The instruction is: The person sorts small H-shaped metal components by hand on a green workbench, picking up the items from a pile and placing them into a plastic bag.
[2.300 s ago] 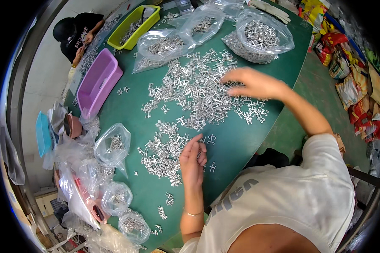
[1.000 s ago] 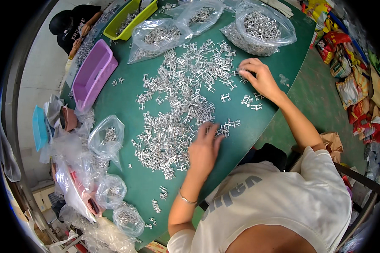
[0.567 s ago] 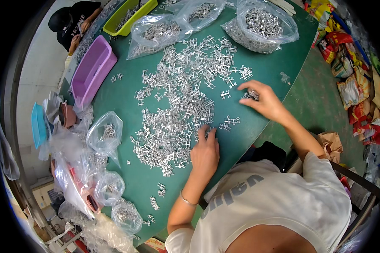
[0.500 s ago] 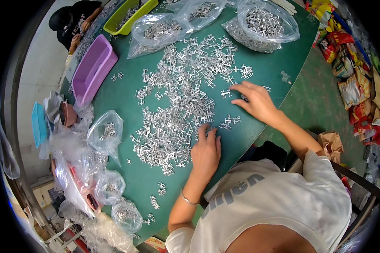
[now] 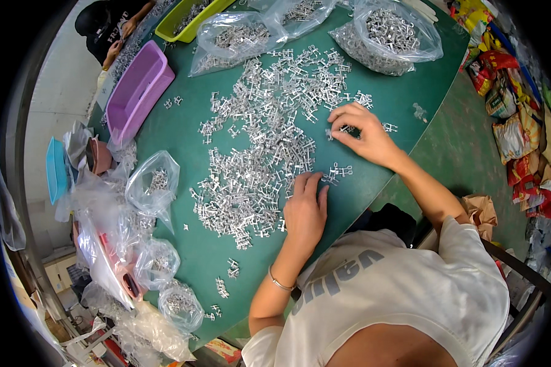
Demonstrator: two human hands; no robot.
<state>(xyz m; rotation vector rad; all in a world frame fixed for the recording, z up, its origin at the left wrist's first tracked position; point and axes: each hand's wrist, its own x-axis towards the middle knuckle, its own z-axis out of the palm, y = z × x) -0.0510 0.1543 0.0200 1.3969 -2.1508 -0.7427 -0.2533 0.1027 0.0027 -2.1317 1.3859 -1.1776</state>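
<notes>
Many small silver metal fittings (image 5: 245, 189), with bars and looped ends, lie in a wide heap on the green table (image 5: 199, 263). My right hand (image 5: 367, 136) is right of the heap, thumb and forefinger closed at one small metal fitting (image 5: 329, 134); its other fingers are curled, with more metal showing beneath them. My left hand (image 5: 306, 211) rests palm down at the heap's near right edge. Its fingers are slightly bent and apart, the tips beside the fittings; what lies under the palm is hidden. A few loose fittings (image 5: 338, 173) lie between my hands.
Clear plastic bags of fittings (image 5: 389, 37) stand at the far side. A purple basket (image 5: 139, 92) and a yellow-green basket (image 5: 190, 21) are at the far left. Smaller bags (image 5: 180, 306) line the left edge. Another person (image 5: 110, 30) sits beyond. Colourful packaging (image 5: 511, 134) lies at right.
My right hand has closed its thumb and forefinger onto a fitting that lay loose before. My left hand has slid a little right, toward the loose fittings. The view has shifted slightly.
</notes>
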